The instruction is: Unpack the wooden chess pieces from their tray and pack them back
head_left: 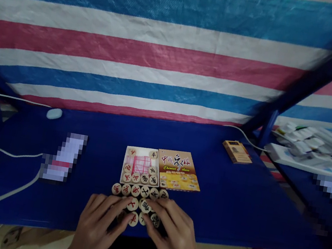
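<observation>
Round wooden Chinese chess pieces (135, 191) with red or black characters lie in rows near the table's front edge. My left hand (100, 220) curls over the left side of the rows, index finger and thumb at a red-marked piece (132, 204) and another below it (133, 219). My right hand (173, 225) curls over the right side, its index finger and thumb closed about a black-marked piece (146, 206), which overlaps a piece beneath. Some pieces are hidden under my fingers. Beyond stands the open white box tray (126, 158) with several pieces inside. Its printed lid (179, 169) lies alongside.
A blurred phone (65, 156) with a cable lies left on the blue table (104, 131). A small white case (54, 113) is behind it. A yellow-brown pack (237, 152) lies back right. Blue metal bars (267, 128) and a power strip (309, 161) are farther right.
</observation>
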